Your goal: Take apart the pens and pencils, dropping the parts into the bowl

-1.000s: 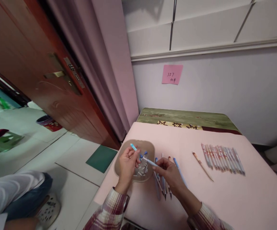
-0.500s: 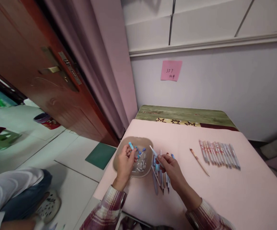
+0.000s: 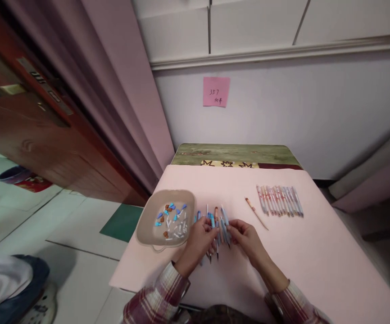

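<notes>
My left hand (image 3: 200,239) is over the loose pile of pens, its thumb and fingers closed on a blue-topped pen (image 3: 212,220). Close by on the right, my right hand (image 3: 249,240) pinches a pale blue pen (image 3: 225,216) with its lower end toward me. Between and under both hands lie several more pens, partly hidden by the fingers. Left of them stands a beige plastic basin (image 3: 144,225) with small blue, brown and white pieces in it.
On the right, a row of pens (image 3: 279,201) lies side by side, and a single brown-topped pen (image 3: 256,213) lies apart. A pink cloth covers the table (image 3: 316,270). A person's leg (image 3: 19,274) is at the lower left, near the door (image 3: 63,148).
My left hand has moved from over the basin to the pen pile, and the light blue piece it held is gone from view there. My right hand has lowered its pen. The view has shifted right.
</notes>
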The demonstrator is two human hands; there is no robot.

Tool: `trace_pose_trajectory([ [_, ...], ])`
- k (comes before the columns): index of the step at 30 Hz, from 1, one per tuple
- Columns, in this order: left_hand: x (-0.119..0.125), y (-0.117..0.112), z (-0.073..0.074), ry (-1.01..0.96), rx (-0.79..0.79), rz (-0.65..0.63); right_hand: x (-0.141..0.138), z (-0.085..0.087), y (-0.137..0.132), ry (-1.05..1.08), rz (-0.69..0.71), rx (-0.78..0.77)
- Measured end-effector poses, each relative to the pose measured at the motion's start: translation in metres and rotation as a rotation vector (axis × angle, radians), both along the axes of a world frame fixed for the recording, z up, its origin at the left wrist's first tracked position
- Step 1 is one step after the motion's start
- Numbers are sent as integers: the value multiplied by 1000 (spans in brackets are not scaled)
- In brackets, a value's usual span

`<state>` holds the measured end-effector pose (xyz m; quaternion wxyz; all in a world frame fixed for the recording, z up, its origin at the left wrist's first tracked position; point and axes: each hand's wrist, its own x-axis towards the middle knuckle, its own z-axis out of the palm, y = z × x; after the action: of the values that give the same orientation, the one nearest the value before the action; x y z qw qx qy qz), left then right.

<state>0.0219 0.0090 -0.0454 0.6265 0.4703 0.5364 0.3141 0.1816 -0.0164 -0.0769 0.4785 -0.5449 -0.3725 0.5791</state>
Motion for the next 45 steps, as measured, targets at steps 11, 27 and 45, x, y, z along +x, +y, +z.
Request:
trace_pose_trajectory([
  [11,1,0,31,-293,-6,288,-10,31,-9,-139,269,202],
  [27,-126,56,25,356,95,455,27,12,-4,-653,180,33],
  [45,14,0,3,1058,504,-306,35,-2,5,-959,34,138],
])
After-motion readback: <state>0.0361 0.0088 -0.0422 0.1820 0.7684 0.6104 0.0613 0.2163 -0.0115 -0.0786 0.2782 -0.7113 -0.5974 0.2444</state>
